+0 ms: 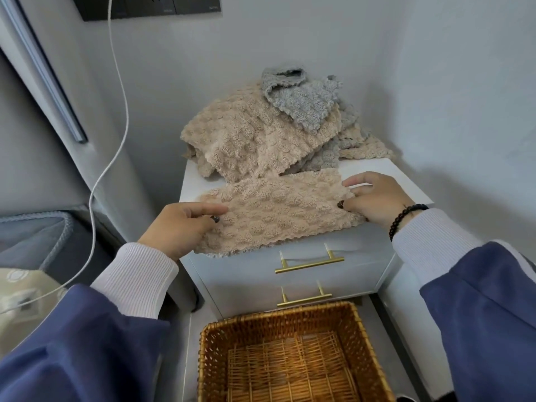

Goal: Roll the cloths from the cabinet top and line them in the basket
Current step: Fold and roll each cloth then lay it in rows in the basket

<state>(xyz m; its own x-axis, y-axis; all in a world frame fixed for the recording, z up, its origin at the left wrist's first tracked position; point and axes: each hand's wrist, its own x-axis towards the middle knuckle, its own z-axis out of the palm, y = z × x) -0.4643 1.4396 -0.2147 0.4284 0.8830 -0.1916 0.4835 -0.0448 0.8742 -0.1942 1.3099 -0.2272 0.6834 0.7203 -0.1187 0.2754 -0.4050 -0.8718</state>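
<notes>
A beige fluffy cloth (278,213) lies folded flat along the front of the white cabinet top (385,175), its scalloped edge hanging a little over the front. My left hand (179,224) pinches its left end. My right hand (374,198) grips its right end, thumb under the edge. Behind it a pile of cloths (255,134) is heaped against the wall, beige ones with a grey cloth (304,100) on top. A wicker basket (211,343) stands on the floor in front of the cabinet with nothing in it.
Two drawers with gold handles (309,264) face me above the basket. A white cable (116,111) hangs down the wall on the left. A grey bag (37,239) sits at the far left. Walls close in behind and to the right.
</notes>
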